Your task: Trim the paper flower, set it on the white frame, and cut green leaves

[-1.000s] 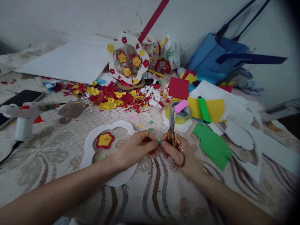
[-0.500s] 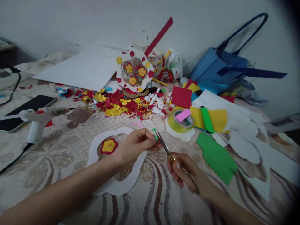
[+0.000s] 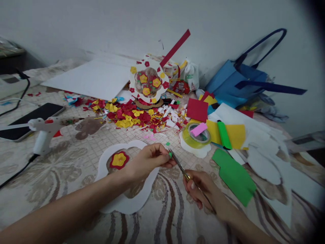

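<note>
- In the head view, a patterned tablecloth (image 3: 142, 230) spreads before a pale wall (image 3: 101, 27).
- The left hand (image 3: 149, 159) pinches a tiny green piece (image 3: 170, 154), thumb and fingertips together on it.
- The right hand (image 3: 204, 186) is curled around the scissors (image 3: 180, 167), their tips at the green piece; whether the blades touch it, I cannot tell.
- Done so far, it seems: one red-and-yellow flower (image 3: 119, 160) lies inside the white frame (image 3: 127, 206), left of the pinch and partly under that forearm.
- Left, by my judgement: the green piece is neither fully trimmed nor placed.
- Counted: one loose green square (image 3: 168, 143) just beyond the pinch; one large green sheet (image 3: 236, 178) right of the scissors; one tape roll (image 3: 189, 139) beyond them; one glue gun (image 3: 44, 130) far left; three flowers on the standing piece (image 3: 148, 83) beyond both hands; scraps (image 3: 132, 113) too many to count.
</note>
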`<action>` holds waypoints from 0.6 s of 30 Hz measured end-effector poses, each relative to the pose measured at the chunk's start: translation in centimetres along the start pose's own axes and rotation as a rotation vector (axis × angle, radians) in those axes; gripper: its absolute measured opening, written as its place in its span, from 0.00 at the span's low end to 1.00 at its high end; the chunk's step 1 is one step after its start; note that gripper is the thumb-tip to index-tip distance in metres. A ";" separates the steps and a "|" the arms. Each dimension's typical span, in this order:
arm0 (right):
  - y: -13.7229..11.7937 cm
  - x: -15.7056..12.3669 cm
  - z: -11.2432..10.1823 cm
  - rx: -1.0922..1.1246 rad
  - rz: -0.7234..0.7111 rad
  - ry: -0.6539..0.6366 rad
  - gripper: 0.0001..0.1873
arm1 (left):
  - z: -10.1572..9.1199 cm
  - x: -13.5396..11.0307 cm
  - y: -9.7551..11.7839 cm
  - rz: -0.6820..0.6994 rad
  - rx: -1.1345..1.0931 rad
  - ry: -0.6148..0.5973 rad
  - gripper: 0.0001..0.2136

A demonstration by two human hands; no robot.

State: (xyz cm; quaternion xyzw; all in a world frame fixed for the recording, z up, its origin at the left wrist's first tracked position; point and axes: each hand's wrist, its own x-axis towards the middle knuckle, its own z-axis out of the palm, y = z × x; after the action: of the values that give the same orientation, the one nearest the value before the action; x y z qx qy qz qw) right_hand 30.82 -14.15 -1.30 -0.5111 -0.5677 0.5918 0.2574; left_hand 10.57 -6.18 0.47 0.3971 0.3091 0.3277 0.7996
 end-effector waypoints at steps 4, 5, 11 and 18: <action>-0.5 -0.2 0.0 -0.054 -0.007 0.011 0.26 | -0.1 0.1 -0.1 -0.002 -0.004 -0.005 0.11; -0.6 -0.3 0.0 -0.062 -0.014 0.010 0.26 | -0.2 0.1 -0.2 -0.002 -0.003 -0.008 0.11; -0.7 -0.4 0.1 -0.088 -0.037 0.020 0.26 | -0.1 0.1 -0.2 -0.009 -0.011 0.000 0.10; -1.1 -0.3 0.4 -0.114 -0.040 0.045 0.27 | 0.1 0.0 -0.2 -0.009 -0.038 0.024 0.12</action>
State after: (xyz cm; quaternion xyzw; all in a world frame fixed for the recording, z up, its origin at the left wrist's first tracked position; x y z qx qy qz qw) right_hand 30.25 -14.33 -0.25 -0.5266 -0.6046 0.5417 0.2525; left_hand 10.71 -6.33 0.32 0.3765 0.3143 0.3345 0.8047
